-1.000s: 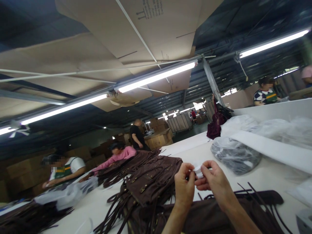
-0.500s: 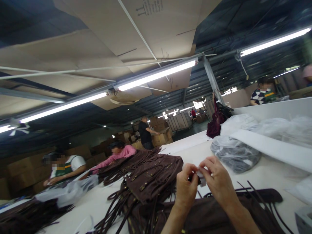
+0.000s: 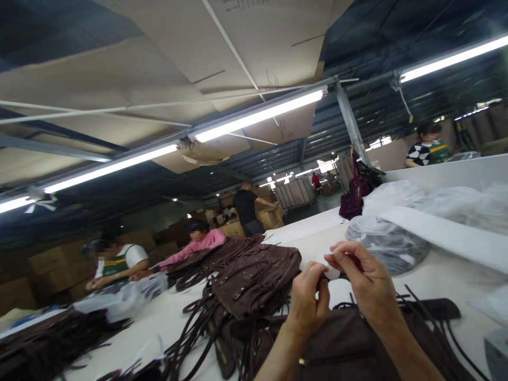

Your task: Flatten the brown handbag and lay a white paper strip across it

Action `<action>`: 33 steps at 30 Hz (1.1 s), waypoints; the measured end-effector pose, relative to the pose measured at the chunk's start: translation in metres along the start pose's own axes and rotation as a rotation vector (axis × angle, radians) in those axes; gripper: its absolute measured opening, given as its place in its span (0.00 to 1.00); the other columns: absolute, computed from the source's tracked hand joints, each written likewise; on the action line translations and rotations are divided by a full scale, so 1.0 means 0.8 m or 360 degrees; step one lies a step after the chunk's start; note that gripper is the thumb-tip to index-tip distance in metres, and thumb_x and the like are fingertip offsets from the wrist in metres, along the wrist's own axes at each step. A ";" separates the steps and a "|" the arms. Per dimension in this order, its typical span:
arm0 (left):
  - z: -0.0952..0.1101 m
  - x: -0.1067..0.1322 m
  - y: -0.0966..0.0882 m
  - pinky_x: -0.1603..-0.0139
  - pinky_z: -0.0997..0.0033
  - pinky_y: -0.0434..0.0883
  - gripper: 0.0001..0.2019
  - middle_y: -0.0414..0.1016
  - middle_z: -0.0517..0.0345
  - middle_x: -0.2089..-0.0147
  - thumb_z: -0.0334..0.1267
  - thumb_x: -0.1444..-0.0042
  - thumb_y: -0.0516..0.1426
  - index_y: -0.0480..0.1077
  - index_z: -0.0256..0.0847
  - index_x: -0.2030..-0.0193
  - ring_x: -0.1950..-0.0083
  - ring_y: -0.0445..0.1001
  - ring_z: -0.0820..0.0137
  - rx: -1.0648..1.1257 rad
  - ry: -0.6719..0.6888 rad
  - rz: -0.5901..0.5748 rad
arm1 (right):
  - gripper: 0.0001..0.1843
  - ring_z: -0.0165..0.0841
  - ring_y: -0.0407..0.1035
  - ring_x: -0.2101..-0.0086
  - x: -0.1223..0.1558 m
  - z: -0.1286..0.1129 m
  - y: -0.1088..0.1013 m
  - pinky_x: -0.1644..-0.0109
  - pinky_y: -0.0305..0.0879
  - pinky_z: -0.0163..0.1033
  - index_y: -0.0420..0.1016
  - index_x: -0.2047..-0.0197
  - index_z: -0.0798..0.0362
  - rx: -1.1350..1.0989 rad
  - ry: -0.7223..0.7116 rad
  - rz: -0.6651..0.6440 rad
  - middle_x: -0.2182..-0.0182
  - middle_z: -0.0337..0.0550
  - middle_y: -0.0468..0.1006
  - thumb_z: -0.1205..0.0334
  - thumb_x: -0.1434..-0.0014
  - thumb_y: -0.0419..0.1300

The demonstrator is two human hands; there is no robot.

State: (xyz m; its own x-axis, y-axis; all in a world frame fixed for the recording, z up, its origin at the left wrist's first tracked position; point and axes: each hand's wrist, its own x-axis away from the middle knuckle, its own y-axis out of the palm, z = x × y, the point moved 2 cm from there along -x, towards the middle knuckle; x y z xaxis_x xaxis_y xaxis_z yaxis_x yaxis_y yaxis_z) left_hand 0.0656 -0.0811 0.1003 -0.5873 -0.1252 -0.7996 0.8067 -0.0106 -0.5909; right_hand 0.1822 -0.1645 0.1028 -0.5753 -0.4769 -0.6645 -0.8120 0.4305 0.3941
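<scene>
My left hand [image 3: 307, 301] and my right hand [image 3: 363, 275] meet above a brown suede bag [image 3: 349, 349] that lies in front of me. Both hands pinch one small white piece [image 3: 332, 273], a tag or a bit of paper, between their fingertips. A thin dark strap seems to run by the right fingers. A stack of like brown bags [image 3: 250, 280] with long straps lies just left of my hands on the white table [image 3: 432, 288].
Clear plastic bags [image 3: 387, 244] with dark goods lie to the right, behind a white strip [image 3: 444, 235]. A maroon bag [image 3: 353, 198] stands farther back. Two seated people at the left handle bags; another stands by cardboard boxes [image 3: 270, 217].
My hands have shifted slightly right and turned, still pinching the white piece. The view has tilted a little. The standing person in black has walked right toward the boxes.
</scene>
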 end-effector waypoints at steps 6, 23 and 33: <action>-0.042 0.009 0.014 0.60 0.68 0.67 0.11 0.69 0.53 0.65 0.35 0.34 0.41 0.64 0.38 0.57 0.63 0.69 0.68 -0.0573 0.0021 -0.0030 | 0.06 0.32 0.69 0.64 0.005 -0.016 0.014 0.58 0.67 0.37 0.72 0.66 0.50 0.0154 -0.0311 -0.0205 0.67 0.37 0.73 0.61 0.37 0.57; 0.067 0.174 -0.085 0.35 0.52 0.59 0.26 0.50 0.46 0.29 0.47 0.36 0.51 0.53 0.47 0.33 0.30 0.51 0.56 -0.0278 -0.0480 -0.1593 | 0.12 0.35 0.75 0.64 0.030 -0.009 0.027 0.56 0.72 0.41 0.75 0.56 0.50 0.0525 0.0013 -0.0612 0.64 0.42 0.80 0.54 0.35 0.54; 0.132 0.288 -0.094 0.33 0.49 0.56 0.25 0.53 0.52 0.30 0.45 0.38 0.53 0.54 0.50 0.35 0.31 0.54 0.58 -0.0263 -0.0581 -0.1250 | 0.11 0.35 0.74 0.63 0.105 -0.057 0.069 0.58 0.70 0.38 0.76 0.57 0.50 0.0725 0.0244 -0.1483 0.63 0.40 0.80 0.58 0.37 0.54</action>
State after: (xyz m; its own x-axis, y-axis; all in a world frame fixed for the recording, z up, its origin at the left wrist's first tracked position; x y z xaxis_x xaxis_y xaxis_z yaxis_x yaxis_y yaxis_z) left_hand -0.1233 -0.2139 -0.0283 -0.8878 -0.4517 -0.0883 0.1422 -0.0867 -0.9860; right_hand 0.0843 -0.2160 0.0977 0.2267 -0.8462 -0.4822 -0.8448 0.0755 -0.5298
